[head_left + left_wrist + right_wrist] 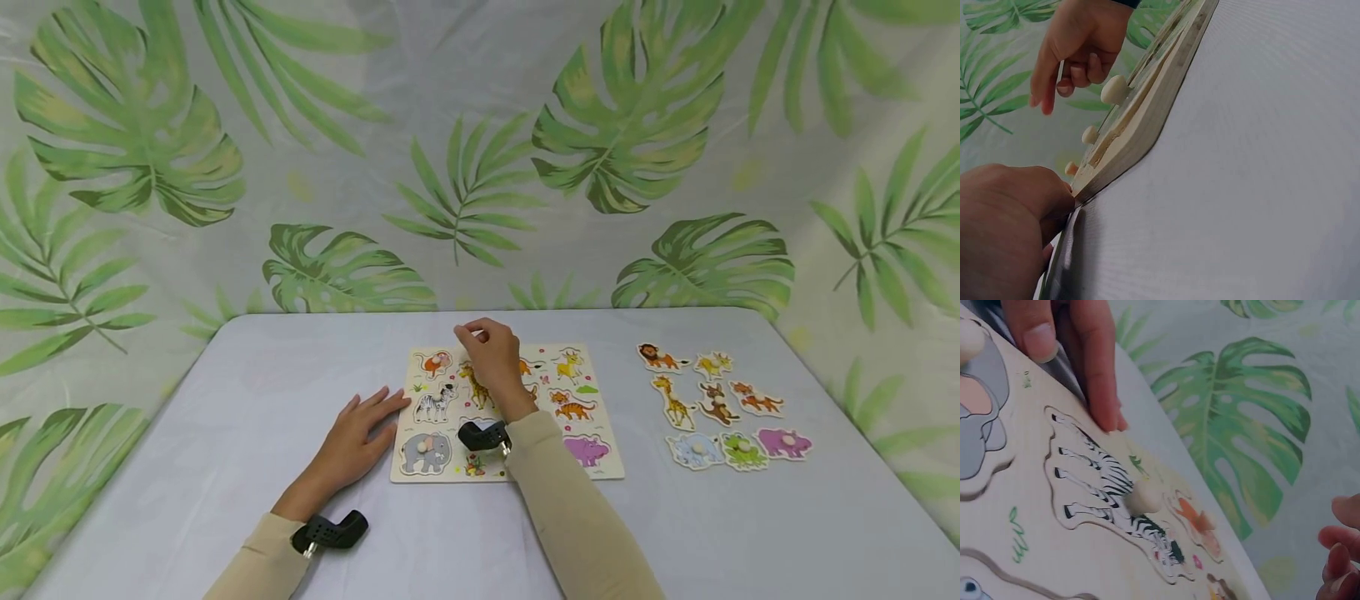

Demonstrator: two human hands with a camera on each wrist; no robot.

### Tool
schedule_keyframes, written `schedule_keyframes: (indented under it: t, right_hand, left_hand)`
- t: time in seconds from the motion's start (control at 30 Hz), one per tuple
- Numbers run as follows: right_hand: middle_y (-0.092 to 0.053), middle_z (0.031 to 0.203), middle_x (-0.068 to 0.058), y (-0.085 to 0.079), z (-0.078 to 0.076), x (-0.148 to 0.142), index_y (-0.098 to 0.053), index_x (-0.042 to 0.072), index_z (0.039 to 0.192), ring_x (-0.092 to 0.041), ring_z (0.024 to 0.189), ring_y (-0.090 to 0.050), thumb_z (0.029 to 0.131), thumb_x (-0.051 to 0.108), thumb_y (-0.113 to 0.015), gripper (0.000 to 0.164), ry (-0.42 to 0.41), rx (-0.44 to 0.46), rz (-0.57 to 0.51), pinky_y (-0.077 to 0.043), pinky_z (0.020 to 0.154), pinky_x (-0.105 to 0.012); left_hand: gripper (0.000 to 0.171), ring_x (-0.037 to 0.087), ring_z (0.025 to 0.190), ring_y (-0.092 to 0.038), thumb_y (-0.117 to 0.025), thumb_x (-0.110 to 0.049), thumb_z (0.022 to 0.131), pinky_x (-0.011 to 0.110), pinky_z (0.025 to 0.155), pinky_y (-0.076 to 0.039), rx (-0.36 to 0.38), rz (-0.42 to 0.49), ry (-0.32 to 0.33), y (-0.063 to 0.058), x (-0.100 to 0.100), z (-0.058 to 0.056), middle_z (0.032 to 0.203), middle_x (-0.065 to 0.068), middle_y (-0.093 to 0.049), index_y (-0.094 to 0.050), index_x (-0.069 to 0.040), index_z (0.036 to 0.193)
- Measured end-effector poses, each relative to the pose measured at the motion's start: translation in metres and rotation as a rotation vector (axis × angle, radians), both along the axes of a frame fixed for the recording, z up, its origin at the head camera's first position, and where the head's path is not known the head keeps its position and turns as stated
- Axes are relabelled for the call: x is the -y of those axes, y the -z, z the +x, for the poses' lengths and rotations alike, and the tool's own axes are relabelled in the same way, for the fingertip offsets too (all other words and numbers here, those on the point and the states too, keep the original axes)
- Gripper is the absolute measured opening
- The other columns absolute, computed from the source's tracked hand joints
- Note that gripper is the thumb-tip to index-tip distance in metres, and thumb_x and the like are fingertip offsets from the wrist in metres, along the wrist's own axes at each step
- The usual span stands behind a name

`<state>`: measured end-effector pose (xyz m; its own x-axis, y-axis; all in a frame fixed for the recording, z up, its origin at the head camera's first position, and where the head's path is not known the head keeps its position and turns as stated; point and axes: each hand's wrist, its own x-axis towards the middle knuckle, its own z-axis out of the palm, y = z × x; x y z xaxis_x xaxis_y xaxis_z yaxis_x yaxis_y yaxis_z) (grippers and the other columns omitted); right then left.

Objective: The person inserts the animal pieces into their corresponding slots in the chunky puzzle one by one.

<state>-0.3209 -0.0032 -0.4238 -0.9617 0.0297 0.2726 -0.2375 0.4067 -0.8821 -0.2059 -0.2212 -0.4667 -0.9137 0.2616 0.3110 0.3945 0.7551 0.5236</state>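
Observation:
A wooden animal puzzle board [487, 476] lies flat on the table. Knobbed pieces sit in its left column: a monkey [436, 362], a zebra [1116, 481] and an elephant [425, 454]. My left hand [360, 437] rests beside the board, its outstretched fingertips at the left edge. Above the upper middle of the board is my right hand [491, 354], near the printed giraffe [472, 385]. In the left wrist view, that right hand's [1088, 47] thumb and index finger point down while the other fingers bend loosely, with nothing between them. The right forearm hides part of the board.
Loose animal pieces lie on the table [750, 533] to the right: a lion [660, 358], a giraffe [672, 404], a kangaroo [717, 404], a purple hippo [783, 444], a green piece [742, 452] and several others. A leaf-patterned cloth [480, 192] hangs behind the table.

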Motion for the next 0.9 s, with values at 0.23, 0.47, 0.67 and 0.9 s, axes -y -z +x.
schedule_keyframes:
  t: [0.23,0.47,0.67,0.9]
  right_hand:
    - [-0.055,0.065,0.0,-0.01,-0.005,-0.009,-0.074,0.013,0.093,-0.016,0.055,-0.044,0.088,0.034,-0.07,0.022,0.008,-0.051,-0.032,-0.035,0.05,-0.028]
    - [-0.055,0.066,-0.001,-0.02,-0.009,-0.023,-0.075,0.013,0.094,-0.016,0.052,-0.043,0.089,0.034,-0.069,0.022,0.018,-0.065,-0.036,-0.036,0.051,-0.029]
    - [-0.057,0.069,-0.002,-0.028,-0.009,-0.042,-0.074,0.014,0.098,-0.018,0.052,-0.043,0.09,0.035,-0.068,0.024,0.006,-0.055,-0.047,-0.037,0.049,-0.03]
    - [-0.056,0.068,-0.003,-0.04,-0.008,-0.061,-0.073,0.014,0.099,-0.018,0.052,-0.042,0.09,0.037,-0.068,0.025,0.002,-0.058,-0.054,-0.035,0.049,-0.03]
  left_hand:
    - [0.04,0.03,0.138,-0.037,-0.059,-0.011,0.094,0.057,0.116,-0.012,0.009,0.01,-0.001,0.0,0.0,0.001,0.143,0.007,-0.05,-0.058,-0.012,0.134]
    - [0.04,0.03,0.138,-0.038,-0.06,-0.012,0.094,0.056,0.116,-0.013,-0.003,0.008,-0.005,0.002,0.001,-0.001,0.142,0.006,-0.051,-0.058,-0.013,0.134]
    - [0.04,0.03,0.138,-0.038,-0.06,-0.012,0.094,0.055,0.116,-0.013,0.006,0.011,-0.007,0.001,0.001,0.0,0.143,0.006,-0.051,-0.058,-0.012,0.134]
    - [0.04,0.03,0.138,-0.037,-0.06,-0.012,0.094,0.055,0.116,-0.013,0.01,0.01,-0.01,-0.001,0.001,0.0,0.143,0.006,-0.05,-0.059,-0.013,0.133]
